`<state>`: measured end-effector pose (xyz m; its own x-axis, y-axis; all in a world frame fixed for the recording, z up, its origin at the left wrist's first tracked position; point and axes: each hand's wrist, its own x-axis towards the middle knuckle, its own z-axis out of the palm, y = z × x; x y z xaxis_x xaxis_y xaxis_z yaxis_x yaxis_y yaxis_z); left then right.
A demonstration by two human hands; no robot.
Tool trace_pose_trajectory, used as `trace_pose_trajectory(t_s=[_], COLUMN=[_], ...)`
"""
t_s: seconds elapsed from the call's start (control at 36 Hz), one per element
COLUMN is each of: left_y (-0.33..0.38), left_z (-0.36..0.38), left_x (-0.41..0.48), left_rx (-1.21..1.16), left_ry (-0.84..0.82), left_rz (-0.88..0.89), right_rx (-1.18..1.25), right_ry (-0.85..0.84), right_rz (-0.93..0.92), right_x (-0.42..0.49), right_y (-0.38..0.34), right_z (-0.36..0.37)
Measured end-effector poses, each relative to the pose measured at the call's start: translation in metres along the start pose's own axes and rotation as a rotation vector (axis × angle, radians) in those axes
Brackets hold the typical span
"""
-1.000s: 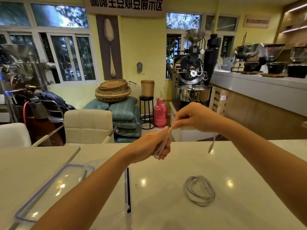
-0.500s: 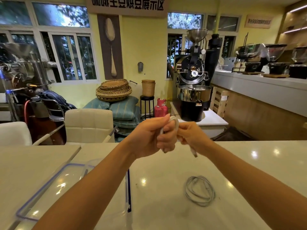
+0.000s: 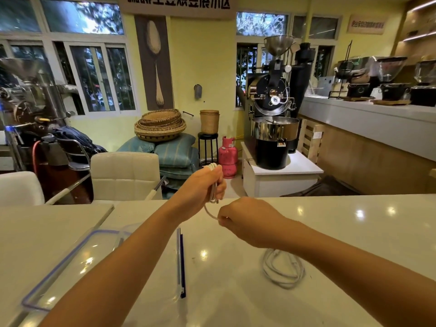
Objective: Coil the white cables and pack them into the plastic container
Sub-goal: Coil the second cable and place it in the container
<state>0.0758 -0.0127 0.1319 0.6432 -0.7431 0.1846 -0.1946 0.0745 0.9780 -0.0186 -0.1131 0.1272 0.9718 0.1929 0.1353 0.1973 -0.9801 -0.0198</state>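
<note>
**Both hands on one white cable above the counter**

The left hand (image 3: pixel 200 187) is raised over the far edge of the white counter (image 3: pixel 236 303), fist closed around a small bundle of white cable (image 3: pixel 213 185); loops poke out above the knuckles and the strands run down through the grip. From the bottom of that fist a short free length curves down and to the right into the right hand (image 3: pixel 245 220), which is closed, pinching the end of the cable between thumb and fingers. The right hand sits lower than the left and just beside it, held over the counter; whether it touches the surface cannot be told.

Below the right wrist, toward the person, a second white cable (image 3: pixel 283 272) lies already coiled flat on the counter, its upper edge hidden under the forearm. Bare counter spreads out to the right of that coil and beyond the right hand up to the far edge.

Under and left of the left forearm lies the clear plastic container (image 3: pixel 70 256) with its blue-trimmed rim; the forearm crosses over its right part. Between the two forearms a clear lid edge with a blue strip (image 3: pixel 181 263) runs toward the person. A seam in the counter runs left of the container. Beyond the far edge, behind the left hand, stands a white chair (image 3: pixel 125 175).
</note>
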Motion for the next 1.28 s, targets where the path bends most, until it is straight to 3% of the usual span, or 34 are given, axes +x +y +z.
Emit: trace_pose_trajectory(t_s=[0.08,0.28,0.44,0.56,0.75,0.92,1.06,1.28], left_y=[-0.004,-0.012,-0.010,-0.009,-0.018,-0.014,-0.003,-0.006], left_z=[-0.002,0.009,0.008,0.005,0.001,-0.002,-0.001,0.020], left_x=[-0.002,-0.008,-0.009,-0.010,-0.012,-0.013,-0.017,-0.016], left_rx=[0.177,0.260,-0.200,-0.426,-0.446,-0.392,-0.291,0.130], left_ry=[-0.003,-0.204,-0.378,-0.546,-0.740,-0.693,-0.442,-0.108], left_rz=[0.013,0.014,-0.110,-0.207,-0.232,-0.289,-0.312,-0.172], right_rx=[-0.037,0.045,0.282,0.618,0.810,0.769,0.729,0.841], right_ry=[0.020,0.040,0.055,-0.005,-0.084,-0.095,-0.014,0.081], right_rz=[-0.050,-0.116,-0.121,-0.101,-0.099,-0.010,0.043,0.134], right_x=[-0.005,-0.002,-0.001,-0.002,-0.001,0.000,0.002,0.008], right_y=[0.000,0.014,0.037,0.040,0.039,0.043,0.044,0.049], right_z=[-0.020,-0.054,-0.056,-0.051,-0.038,-0.031,-0.029,-0.021])
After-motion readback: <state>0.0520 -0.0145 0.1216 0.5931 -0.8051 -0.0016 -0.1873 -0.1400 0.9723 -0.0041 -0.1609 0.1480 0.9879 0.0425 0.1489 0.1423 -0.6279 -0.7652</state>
